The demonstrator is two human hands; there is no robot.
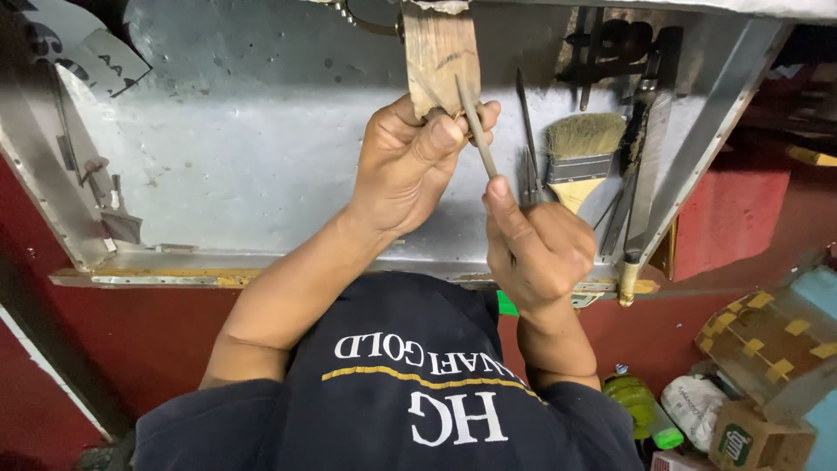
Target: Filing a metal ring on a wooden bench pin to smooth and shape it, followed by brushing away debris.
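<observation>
Left hand (pixel 405 166) wrapped around the lower end of a worn, pale wooden block (pixel 442 57), thumb and forefinger pinching something very small against the wood at its bottom edge; possibly a little gold-coloured ring or wire piece, but too tiny in the view to tell for sure. Right hand (pixel 536 249) closed in a fist on a slim, grey metal tool like a needle file (pixel 477 126), forefinger stretched along the shaft, tip of the tool laid across the lower part of the block, just beside the left thumb. Both hands raised above a dull grey sheet-metal bench tray (pixel 253 148) with folded edges, well in front of the dark shirt.

Judging from this, work seemingly in the middle: small piece already seated against the block and tool already in contact, so setting-up done; shaping or smoothing itself apparently under way, no sign of a finished piece laid aside. No filings clear enough to estimate how much remains.

On the tray to the right, a flat paintbrush with pale bristles and a yellow wooden handle (pixel 580 157), untouched, next to several thin dark metal tools (pixel 527 131). Lower right, a taped brown cardboard box (pixel 767 340) and a green plastic bottle (pixel 636 401).
</observation>
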